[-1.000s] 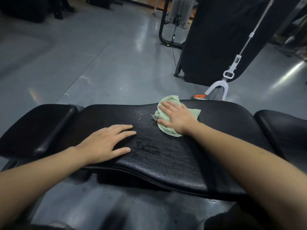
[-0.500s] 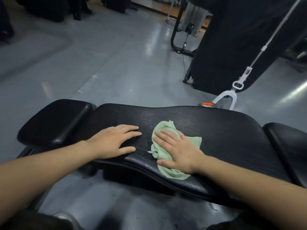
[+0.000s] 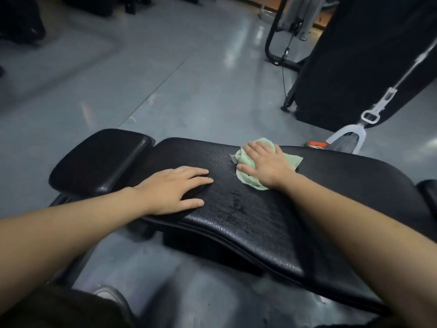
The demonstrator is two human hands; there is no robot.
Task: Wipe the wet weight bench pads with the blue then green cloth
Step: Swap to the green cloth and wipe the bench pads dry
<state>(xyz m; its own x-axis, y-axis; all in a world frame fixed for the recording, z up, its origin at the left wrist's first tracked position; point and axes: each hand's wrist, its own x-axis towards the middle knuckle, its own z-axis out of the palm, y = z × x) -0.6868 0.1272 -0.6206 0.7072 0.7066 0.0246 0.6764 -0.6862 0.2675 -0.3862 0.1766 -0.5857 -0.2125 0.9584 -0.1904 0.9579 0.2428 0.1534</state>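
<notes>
Bench pads are being wiped with the green cloth point(image 3: 246, 159), which is now pressed flat under the right hand point(image 3: 264, 164) at the far edge of the long centre pad point(image 3: 307, 209); half a second ago it was down near the close edge, and a second ago it was again at the far side, so a back-and-forth stroke across the pad's width is judged to be under way. The right hand's fingers are spread straight over the cloth, pressing rather than clenching it. The left hand point(image 3: 175, 190) is laid flat, fingers relaxed, on the left end of the same pad as a brace, much where it was before, grasping nothing. Fine droplets are seen just left of the cloth and a dull damp patch between the hands, so this pad is judged not yet dry. No blue cloth is in view, which suggests the green pass is the later stage. A smaller end pad point(image 3: 99, 162) adjoins at the left. Beyond, a glossy grey floor point(image 3: 189, 79), a white mop head point(image 3: 347, 138) and dark gym machines point(image 3: 359, 55) are seen.
</notes>
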